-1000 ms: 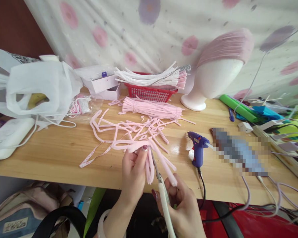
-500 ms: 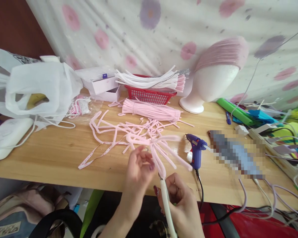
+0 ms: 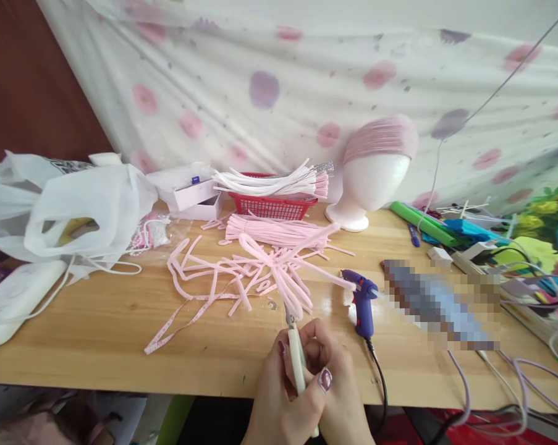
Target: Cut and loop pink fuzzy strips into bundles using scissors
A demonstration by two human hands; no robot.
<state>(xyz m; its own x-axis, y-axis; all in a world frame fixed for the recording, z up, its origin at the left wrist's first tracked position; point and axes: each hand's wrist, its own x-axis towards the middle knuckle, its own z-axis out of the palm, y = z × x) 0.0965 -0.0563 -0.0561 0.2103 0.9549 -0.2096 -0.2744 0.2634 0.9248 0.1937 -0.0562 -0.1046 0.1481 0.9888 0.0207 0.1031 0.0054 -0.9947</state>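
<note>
My left hand and my right hand are close together at the table's front edge, both closed around a white-handled tool. The tool's metal tip touches or lies right beside the lower loop of a pink pipe-cleaner piece. That piece has several loops and arms spreading out above the table. Behind it lie loose pink strips and a tied pink bundle. A blue glue gun stands right of the piece, one pink arm reaching across to its nozzle end.
At the back are a red basket of white and pink stems and a white foam head. Plastic bags fill the left. A measuring tape lies front left. A blurred-out object, cables and a power strip occupy the right.
My left hand has come down and right, from open beside the pink piece to closed on the tool with my right hand. The pink piece has turned, and the camera view has tilted up.
</note>
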